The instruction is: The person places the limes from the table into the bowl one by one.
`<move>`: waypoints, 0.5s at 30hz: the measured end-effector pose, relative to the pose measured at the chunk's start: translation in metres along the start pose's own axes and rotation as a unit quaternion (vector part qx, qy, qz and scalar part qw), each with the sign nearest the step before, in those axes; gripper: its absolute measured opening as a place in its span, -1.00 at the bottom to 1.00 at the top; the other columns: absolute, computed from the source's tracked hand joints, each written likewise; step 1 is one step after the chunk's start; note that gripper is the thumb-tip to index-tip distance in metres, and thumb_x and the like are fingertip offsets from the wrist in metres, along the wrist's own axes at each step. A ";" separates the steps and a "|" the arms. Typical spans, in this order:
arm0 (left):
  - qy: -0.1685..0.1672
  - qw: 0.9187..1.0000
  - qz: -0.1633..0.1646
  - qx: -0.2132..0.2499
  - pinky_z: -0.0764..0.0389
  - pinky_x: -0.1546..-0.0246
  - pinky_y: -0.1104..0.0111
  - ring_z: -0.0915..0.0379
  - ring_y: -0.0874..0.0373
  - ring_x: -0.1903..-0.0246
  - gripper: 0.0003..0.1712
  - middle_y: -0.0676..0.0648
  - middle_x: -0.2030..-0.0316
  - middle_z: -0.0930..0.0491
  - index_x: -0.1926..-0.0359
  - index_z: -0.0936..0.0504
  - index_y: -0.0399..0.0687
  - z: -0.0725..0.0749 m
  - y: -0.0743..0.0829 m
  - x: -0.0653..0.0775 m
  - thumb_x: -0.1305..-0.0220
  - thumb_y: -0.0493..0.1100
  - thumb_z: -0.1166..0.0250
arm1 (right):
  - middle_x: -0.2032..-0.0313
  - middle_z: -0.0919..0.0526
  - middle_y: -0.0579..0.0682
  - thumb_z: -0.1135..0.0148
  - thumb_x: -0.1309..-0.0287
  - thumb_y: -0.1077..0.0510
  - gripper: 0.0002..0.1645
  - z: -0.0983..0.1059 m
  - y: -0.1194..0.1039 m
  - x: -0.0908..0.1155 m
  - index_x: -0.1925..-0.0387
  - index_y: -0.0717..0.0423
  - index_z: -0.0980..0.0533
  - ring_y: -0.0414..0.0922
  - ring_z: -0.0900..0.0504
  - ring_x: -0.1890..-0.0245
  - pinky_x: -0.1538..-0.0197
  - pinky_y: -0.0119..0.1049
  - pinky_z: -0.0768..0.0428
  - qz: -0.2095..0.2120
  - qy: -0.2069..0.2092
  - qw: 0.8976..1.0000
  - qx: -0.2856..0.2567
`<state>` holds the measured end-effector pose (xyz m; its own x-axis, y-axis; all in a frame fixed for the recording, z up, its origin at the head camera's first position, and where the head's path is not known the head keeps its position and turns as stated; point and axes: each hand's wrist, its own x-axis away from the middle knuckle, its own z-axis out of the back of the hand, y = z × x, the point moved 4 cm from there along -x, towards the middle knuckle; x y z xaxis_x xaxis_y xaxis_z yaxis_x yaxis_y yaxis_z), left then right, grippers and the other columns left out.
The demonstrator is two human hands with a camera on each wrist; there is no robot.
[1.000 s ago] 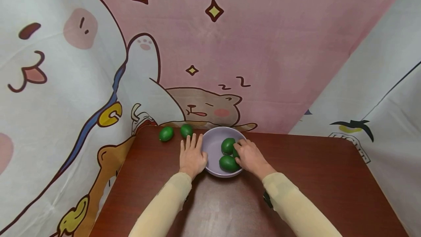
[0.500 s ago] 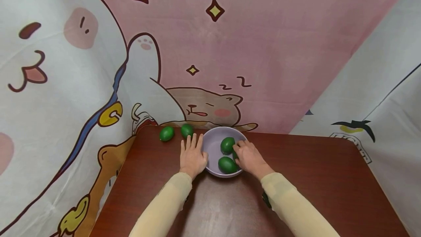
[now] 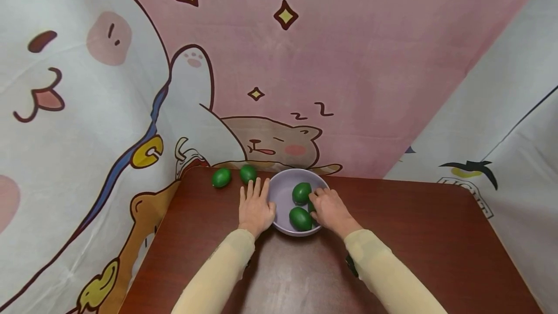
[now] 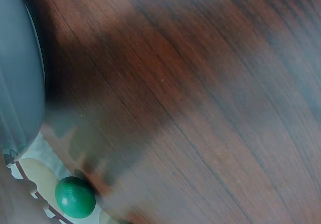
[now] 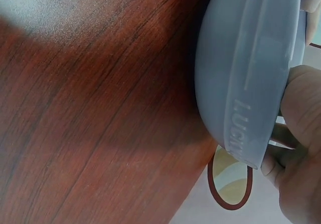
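At the centre of the head view, the right hand (image 3: pixel 332 210) had its fingers curled round a mostly hidden lime (image 3: pixel 311 206) in the purple bowl (image 3: pixel 281 192); the left hand (image 3: pixel 255 211) had straight, released fingers, thumb at the rim. Two limes (image 3: pixel 300 219) lay inside, two further limes (image 3: pixel 221 177) left of centre on the counter (image 3: pixel 414 236).

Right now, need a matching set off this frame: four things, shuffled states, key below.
Things
1. Bowl
2. Left hand
3. Right hand
4. Leftmost fruit

States
A. Reaches over the right rim, fingers at a partly hidden fruit
B. Green, lying outside the bowl
C. Fingers straight, beside the left rim
D. Pale purple, with green fruits inside

Pairs: 1-D, 2-C, 3-A, 4-B
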<state>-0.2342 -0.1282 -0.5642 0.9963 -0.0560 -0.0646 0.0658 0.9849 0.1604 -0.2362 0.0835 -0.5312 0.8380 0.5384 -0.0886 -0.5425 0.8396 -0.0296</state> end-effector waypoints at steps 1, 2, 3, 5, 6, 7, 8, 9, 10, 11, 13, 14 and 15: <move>0.000 1.000 -0.001 0.000 0.17 -0.44 -0.06 0.13 -0.12 -0.49 -0.22 -0.11 -0.50 -0.02 -0.54 0.01 0.17 0.000 0.000 0.000 -0.33 0.06 0.03 | 0.14 -0.61 0.14 -0.48 0.06 0.03 -0.48 0.000 0.000 0.000 0.07 0.20 -0.58 0.11 -0.56 0.09 0.05 -0.03 -0.48 0.000 0.000 1.000 0.000; 0.001 1.000 -0.002 0.001 0.17 -0.44 -0.07 0.13 -0.13 -0.49 -0.22 -0.12 -0.50 -0.03 -0.53 0.00 0.16 0.001 0.001 0.000 -0.33 0.06 0.03 | 0.14 -0.61 0.14 -0.48 0.06 0.03 -0.48 -0.001 0.000 0.000 0.07 0.20 -0.58 0.11 -0.56 0.09 0.06 -0.03 -0.48 -0.001 0.000 1.000 0.000; 0.001 1.000 -0.002 0.001 0.17 -0.44 -0.07 0.13 -0.13 -0.48 -0.23 -0.12 -0.50 -0.03 -0.53 -0.01 0.16 0.001 0.001 0.000 -0.33 0.06 0.03 | 0.14 -0.61 0.14 -0.48 0.06 0.03 -0.48 -0.001 0.000 0.000 0.07 0.20 -0.58 0.11 -0.56 0.10 0.06 -0.03 -0.48 -0.001 0.000 1.000 0.000; 0.003 1.000 -0.004 0.002 0.15 -0.44 -0.07 0.12 -0.13 -0.48 -0.23 -0.13 -0.49 -0.04 -0.53 -0.03 0.15 0.002 0.001 0.001 -0.33 0.06 0.04 | 0.14 -0.61 0.14 -0.48 0.07 0.03 -0.49 -0.001 0.000 0.000 0.08 0.20 -0.58 0.11 -0.56 0.10 0.06 -0.03 -0.47 -0.002 0.000 1.000 0.000; 0.004 1.000 -0.004 0.002 0.15 -0.44 -0.07 0.12 -0.14 -0.48 -0.23 -0.13 -0.49 -0.05 -0.53 -0.03 0.14 0.002 0.001 0.001 -0.32 0.06 0.04 | 0.15 -0.61 0.14 -0.48 0.06 0.03 -0.49 0.000 0.000 0.000 0.08 0.19 -0.58 0.11 -0.57 0.10 0.06 -0.03 -0.47 -0.002 0.000 1.000 0.000; 0.005 1.000 -0.005 0.002 0.14 -0.44 -0.07 0.12 -0.14 -0.48 -0.23 -0.13 -0.49 -0.05 -0.53 -0.03 0.14 0.002 0.001 0.001 -0.32 0.06 0.05 | 0.15 -0.61 0.14 -0.48 0.06 0.03 -0.49 0.000 0.000 0.000 0.08 0.19 -0.58 0.10 -0.57 0.10 0.06 -0.04 -0.47 -0.002 -0.001 1.000 0.000; 0.004 1.000 -0.005 0.002 0.14 -0.44 -0.07 0.12 -0.14 -0.48 -0.24 -0.13 -0.49 -0.05 -0.53 -0.03 0.14 0.002 0.001 0.001 -0.32 0.06 0.05 | 0.15 -0.61 0.14 -0.48 0.06 0.03 -0.50 0.000 0.000 0.001 0.08 0.19 -0.58 0.10 -0.57 0.10 0.06 -0.04 -0.47 -0.002 0.000 1.000 0.000; 0.003 1.000 -0.004 0.002 0.15 -0.44 -0.07 0.12 -0.14 -0.48 -0.23 -0.13 -0.49 -0.05 -0.53 -0.03 0.14 0.003 0.001 0.001 -0.32 0.06 0.06 | 0.16 -0.61 0.14 -0.48 0.06 0.02 -0.50 0.000 0.000 0.001 0.09 0.19 -0.58 0.10 -0.57 0.10 0.06 -0.04 -0.47 -0.001 0.000 1.000 0.000; 0.003 1.000 -0.004 0.002 0.15 -0.44 -0.07 0.12 -0.14 -0.48 -0.23 -0.13 -0.49 -0.05 -0.53 -0.03 0.14 0.003 0.001 0.001 -0.32 0.06 0.06 | 0.16 -0.61 0.14 -0.48 0.06 0.02 -0.50 0.000 0.000 0.001 0.09 0.19 -0.58 0.10 -0.57 0.10 0.07 -0.04 -0.47 -0.001 0.000 1.000 -0.001; 0.002 1.000 -0.004 0.002 0.15 -0.44 -0.07 0.12 -0.14 -0.48 -0.23 -0.13 -0.49 -0.05 -0.53 -0.03 0.14 0.003 0.001 0.001 -0.32 0.06 0.06 | 0.17 -0.62 0.14 -0.48 0.06 0.03 -0.50 0.000 0.000 0.001 0.10 0.19 -0.58 0.10 -0.57 0.10 0.07 -0.04 -0.47 0.000 0.000 1.000 -0.002; 0.000 1.000 -0.003 0.002 0.16 -0.44 -0.07 0.12 -0.14 -0.48 -0.23 -0.13 -0.49 -0.04 -0.53 -0.02 0.14 0.004 0.001 0.001 -0.32 0.06 0.04 | 0.18 -0.61 0.14 -0.48 0.07 0.03 -0.51 0.000 0.000 0.001 0.11 0.19 -0.59 0.10 -0.57 0.11 0.09 -0.05 -0.47 0.001 0.002 1.000 -0.003; -0.001 1.000 -0.002 0.002 0.16 -0.44 -0.07 0.12 -0.14 -0.48 -0.23 -0.13 -0.49 -0.04 -0.53 -0.02 0.15 0.004 0.001 0.001 -0.32 0.06 0.04 | 0.19 -0.61 0.13 -0.48 0.07 0.03 -0.52 0.001 0.000 0.001 0.12 0.19 -0.59 0.10 -0.57 0.12 0.11 -0.05 -0.47 0.001 0.005 1.000 -0.004; 0.000 1.000 -0.002 0.002 0.15 -0.44 -0.07 0.11 -0.14 -0.48 -0.22 -0.13 -0.49 -0.05 -0.53 -0.02 0.15 0.004 0.001 0.001 -0.32 0.05 0.03 | 0.20 -0.61 0.13 -0.48 0.08 0.03 -0.53 0.001 0.000 0.001 0.14 0.19 -0.59 0.10 -0.57 0.13 0.12 -0.06 -0.47 0.002 0.006 1.000 -0.005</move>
<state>-0.2326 -0.1275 -0.5604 0.9961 -0.0604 -0.0647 0.0703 0.9839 0.1640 -0.2353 0.0843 -0.5303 0.8350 0.5408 -0.1014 -0.5465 0.8365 -0.0396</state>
